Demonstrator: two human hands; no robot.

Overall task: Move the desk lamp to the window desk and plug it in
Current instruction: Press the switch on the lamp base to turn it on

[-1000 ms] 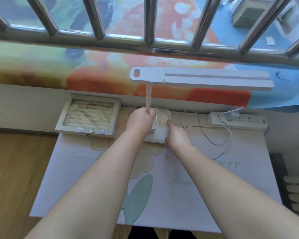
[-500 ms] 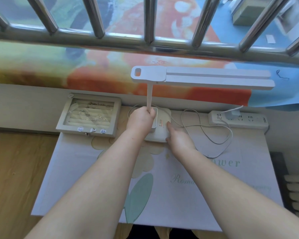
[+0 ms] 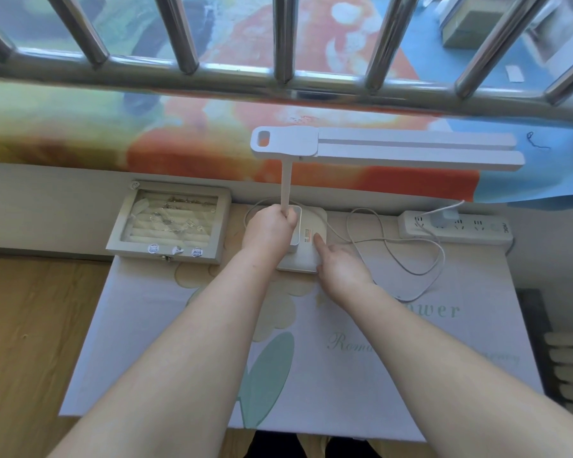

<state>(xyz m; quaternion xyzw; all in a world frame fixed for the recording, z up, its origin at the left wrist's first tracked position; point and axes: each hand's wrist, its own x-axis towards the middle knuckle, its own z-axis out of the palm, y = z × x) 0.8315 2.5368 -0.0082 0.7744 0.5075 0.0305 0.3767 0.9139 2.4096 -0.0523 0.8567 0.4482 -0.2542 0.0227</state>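
A shallow jewellery box [image 3: 169, 226] with a clear lid is lying at the far left corner of the table [image 3: 361, 375], its near edge carrying three small stickers. Just to its right, the left hand [image 3: 268, 229] is wrapping closed around the foot of the white desk lamp's stem [image 3: 285, 185], gripping it where it meets the base. The desk lamp [image 3: 384, 150] is standing upright at the back middle of the table, its long flat head reaching out to the right, above the windowsill covering. The lamp's base [image 3: 306, 256] is sitting flat on the flower-printed table cloth. The right hand [image 3: 339, 264] is resting against the base's right side, its fingers loosely extended, one fingertip [image 3: 318, 239] pressing on the top of the base beside a small orange label; it is gripping nothing. A white cord [image 3: 407, 241] is looping from behind the base across the cloth to the right. At the far right back edge, a white power strip [image 3: 477, 228] is lying flat, with a white plug [image 3: 445, 218] sitting in one of its sockets.
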